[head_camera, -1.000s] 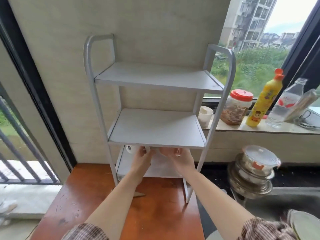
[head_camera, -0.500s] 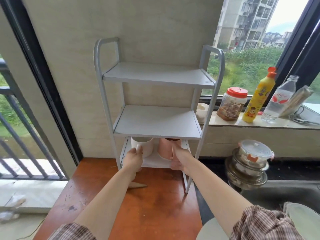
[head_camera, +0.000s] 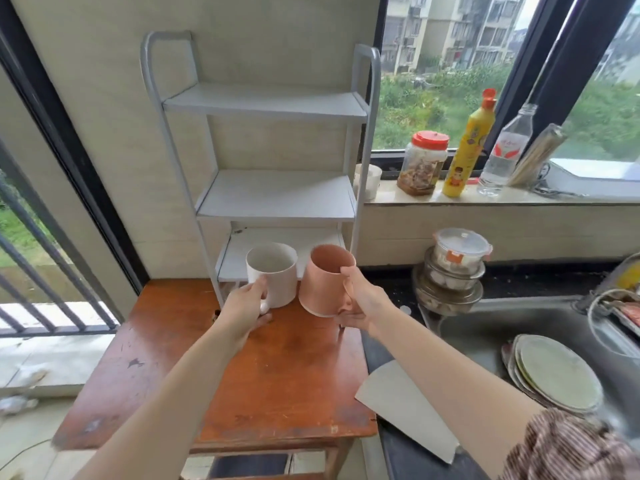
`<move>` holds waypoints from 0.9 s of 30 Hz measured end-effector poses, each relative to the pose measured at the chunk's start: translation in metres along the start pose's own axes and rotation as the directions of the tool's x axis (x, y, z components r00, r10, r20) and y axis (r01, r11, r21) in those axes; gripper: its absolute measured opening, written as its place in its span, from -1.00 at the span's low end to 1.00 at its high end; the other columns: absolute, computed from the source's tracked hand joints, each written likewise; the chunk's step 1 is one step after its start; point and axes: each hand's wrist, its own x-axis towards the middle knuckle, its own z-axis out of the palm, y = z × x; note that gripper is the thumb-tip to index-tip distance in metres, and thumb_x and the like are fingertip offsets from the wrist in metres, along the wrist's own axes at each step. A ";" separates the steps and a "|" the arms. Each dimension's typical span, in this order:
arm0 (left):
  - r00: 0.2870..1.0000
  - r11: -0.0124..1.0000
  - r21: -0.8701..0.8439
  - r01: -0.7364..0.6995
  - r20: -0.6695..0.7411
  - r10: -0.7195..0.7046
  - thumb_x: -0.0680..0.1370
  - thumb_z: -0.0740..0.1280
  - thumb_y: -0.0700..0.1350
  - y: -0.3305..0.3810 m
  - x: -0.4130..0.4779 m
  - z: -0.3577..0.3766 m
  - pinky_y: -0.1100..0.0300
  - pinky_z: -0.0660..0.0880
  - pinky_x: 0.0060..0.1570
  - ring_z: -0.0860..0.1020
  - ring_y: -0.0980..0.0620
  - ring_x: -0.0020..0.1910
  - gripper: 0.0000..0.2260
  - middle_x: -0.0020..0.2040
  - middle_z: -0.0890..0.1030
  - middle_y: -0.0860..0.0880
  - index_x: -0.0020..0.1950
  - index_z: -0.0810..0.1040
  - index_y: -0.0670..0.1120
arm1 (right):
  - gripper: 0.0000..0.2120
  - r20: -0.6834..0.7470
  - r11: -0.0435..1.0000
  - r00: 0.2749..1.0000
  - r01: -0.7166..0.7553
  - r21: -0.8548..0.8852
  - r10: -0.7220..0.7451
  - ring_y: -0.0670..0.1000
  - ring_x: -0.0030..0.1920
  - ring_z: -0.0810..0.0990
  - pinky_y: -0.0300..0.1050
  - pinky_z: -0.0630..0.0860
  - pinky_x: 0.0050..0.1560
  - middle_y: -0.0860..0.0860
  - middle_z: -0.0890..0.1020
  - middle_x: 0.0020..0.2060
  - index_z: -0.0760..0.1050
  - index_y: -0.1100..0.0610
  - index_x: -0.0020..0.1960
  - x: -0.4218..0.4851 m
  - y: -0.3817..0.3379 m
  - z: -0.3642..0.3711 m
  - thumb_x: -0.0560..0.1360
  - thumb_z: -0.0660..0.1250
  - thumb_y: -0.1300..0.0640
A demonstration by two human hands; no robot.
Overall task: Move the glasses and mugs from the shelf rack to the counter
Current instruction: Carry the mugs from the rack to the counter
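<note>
My left hand (head_camera: 246, 308) grips the handle of a white mug (head_camera: 273, 273), held in the air in front of the rack's bottom shelf. My right hand (head_camera: 360, 303) holds a pink mug (head_camera: 323, 282) by its handle side, tilted slightly, just right of the white one. Both mugs hang above the brown wooden table (head_camera: 277, 375). The grey three-tier shelf rack (head_camera: 277, 195) stands at the back of that table, and all three of its shelves show bare.
A dark counter (head_camera: 391, 296) with a sink (head_camera: 519, 323), stacked plates (head_camera: 557, 375) and stacked lidded containers (head_camera: 457, 268) lies to the right. The window sill holds a cup (head_camera: 372, 180), a red-lidded jar (head_camera: 422, 164), a yellow bottle (head_camera: 465, 150) and a clear bottle (head_camera: 507, 150). A grey board (head_camera: 405, 407) overhangs the counter's edge.
Both hands reached under the middle shelf, took hold of the white and pink mugs, and drew them out of the bottom shelf toward me, lifted above the table.
</note>
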 end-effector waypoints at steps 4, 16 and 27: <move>0.999 0.997 0.066 -0.027 0.029 0.025 0.59 0.16 0.11 -0.018 -0.046 0.031 0.04 0.58 0.04 0.51 0.01 -0.14 -0.68 -0.17 0.46 -0.03 -0.11 0.50 -0.12 | -0.57 -0.009 0.998 1.000 0.027 0.048 -0.026 0.18 -0.14 0.70 -0.06 0.65 -0.32 0.10 0.56 -0.33 0.58 0.20 -0.12 -0.032 0.018 -0.050 0.34 0.38 -0.20; 0.963 0.994 0.030 0.106 0.245 -0.110 0.61 0.18 0.02 -0.076 -0.196 0.246 0.07 0.56 0.02 0.48 -0.06 0.01 -0.70 0.05 0.43 -0.14 0.14 0.44 -0.21 | -0.57 -0.269 0.993 0.963 0.030 0.118 0.003 0.11 -0.17 0.63 0.06 0.65 -0.05 0.06 0.54 -0.34 0.56 0.18 -0.12 -0.155 0.114 -0.300 0.36 0.37 -0.20; 0.803 0.970 0.214 0.117 0.554 -0.219 0.58 0.22 0.07 -0.138 -0.352 0.486 0.27 0.49 -0.47 0.57 -0.03 -0.11 -0.75 -0.14 0.47 0.01 -0.08 0.46 -0.11 | -0.60 -0.600 0.946 0.787 0.064 0.317 0.148 0.13 -0.12 0.68 -0.07 0.64 -0.28 0.09 0.60 -0.37 0.54 0.17 -0.35 -0.303 0.207 -0.540 0.37 0.37 -0.18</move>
